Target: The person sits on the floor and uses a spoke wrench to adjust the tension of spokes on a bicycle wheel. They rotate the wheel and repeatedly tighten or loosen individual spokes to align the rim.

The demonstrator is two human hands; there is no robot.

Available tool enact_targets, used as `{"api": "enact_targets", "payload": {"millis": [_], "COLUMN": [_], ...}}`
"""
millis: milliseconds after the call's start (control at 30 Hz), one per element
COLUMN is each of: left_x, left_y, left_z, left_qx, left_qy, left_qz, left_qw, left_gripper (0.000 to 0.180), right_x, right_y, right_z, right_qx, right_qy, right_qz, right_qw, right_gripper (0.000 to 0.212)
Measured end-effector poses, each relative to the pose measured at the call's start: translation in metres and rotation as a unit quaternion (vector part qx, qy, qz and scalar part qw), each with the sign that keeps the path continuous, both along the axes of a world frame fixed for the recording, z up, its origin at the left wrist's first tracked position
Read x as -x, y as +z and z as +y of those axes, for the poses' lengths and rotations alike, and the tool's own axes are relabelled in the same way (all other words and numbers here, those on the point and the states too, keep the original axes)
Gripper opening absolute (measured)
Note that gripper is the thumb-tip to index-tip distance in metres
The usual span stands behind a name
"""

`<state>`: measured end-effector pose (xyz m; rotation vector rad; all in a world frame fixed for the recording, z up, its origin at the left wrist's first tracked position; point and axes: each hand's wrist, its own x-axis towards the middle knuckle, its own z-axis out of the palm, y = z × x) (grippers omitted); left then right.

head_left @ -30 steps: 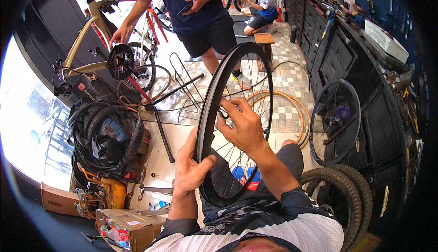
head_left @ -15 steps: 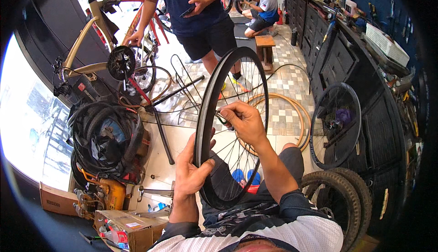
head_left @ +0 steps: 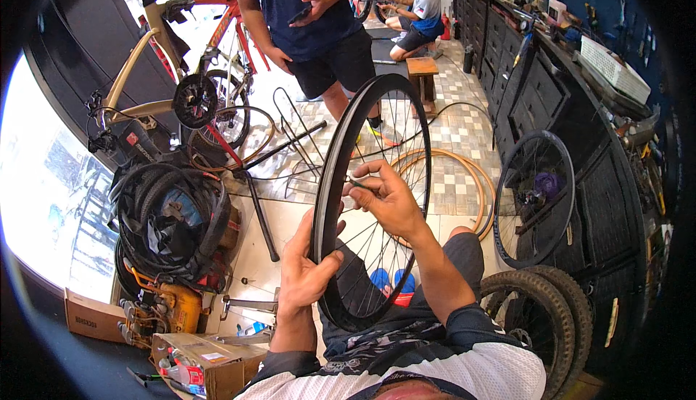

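Note:
A spoked bicycle wheel with a black rim (head_left: pixel 339 139) stands upright in front of me, tilted slightly, without a tyre. My left hand (head_left: pixel 308 273) is closed around the near left part of the rim, thumb on the outside, with the other fingers partly hidden behind it. Between the thumb and fingers of my right hand (head_left: pixel 391 201) is a small dark spoke wrench (head_left: pixel 355 182), held by the inner side of the rim near the spoke ends. The fingers cover much of this tool.
Before me stands a person (head_left: pixel 304 23) holding a phone; another crouches by a bike behind. Tan hoops (head_left: pixel 482 182) lie on the floor. At right are a wheel (head_left: pixel 496 204), knobby tyres (head_left: pixel 536 291) and black drawers (head_left: pixel 536 103). Black tyres (head_left: pixel 138 204) and a cardboard box (head_left: pixel 225 371) are left.
My right fingers have shifted and loosened around the tool at the rim. The wheel has moved very slightly right. The standing person's hand has drawn back from the bike on the left.

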<state>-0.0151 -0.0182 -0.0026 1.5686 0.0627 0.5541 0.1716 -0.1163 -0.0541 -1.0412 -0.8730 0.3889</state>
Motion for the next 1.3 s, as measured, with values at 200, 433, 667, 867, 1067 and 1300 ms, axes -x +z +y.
{"api": "enact_targets", "payload": {"millis": [200,433,667,867,1067,1300], "left_x": [0.000,0.001,0.000,0.000,0.002,-0.001], "left_y": [0.005,-0.001,0.009,0.011,0.003,0.000], "left_z": [-0.010,-0.001,-0.014,-0.014,-0.005,-0.004], "left_qx": [0.015,-0.006,0.016,0.015,0.003,0.014], "left_qy": [0.021,-0.023,0.014,0.011,-0.024,-0.021], "left_qz": [-0.004,-0.006,-0.004,-0.007,-0.011,-0.011], "left_qw": [1.000,1.000,1.000,1.000,1.000,1.000], "left_gripper": [0.080,0.076,0.079,0.081,0.077,0.076], "right_x": [-0.003,0.002,-0.005,-0.008,-0.012,-0.023], "right_y": [0.000,0.004,-0.002,-0.007,0.003,0.026], "right_z": [0.004,-0.001,-0.007,-0.004,-0.007,-0.035], "right_qx": [-0.061,-0.027,-0.024,-0.013,0.029,0.018], "right_qy": [-0.024,-0.012,0.024,0.005,0.051,-0.162], "right_qz": [0.115,-0.039,0.095,0.052,0.046,-0.117], "right_qw": [0.991,0.999,0.995,0.999,0.997,0.980], "right_gripper": [0.026,0.046,0.040,0.034,0.033,0.027]}}
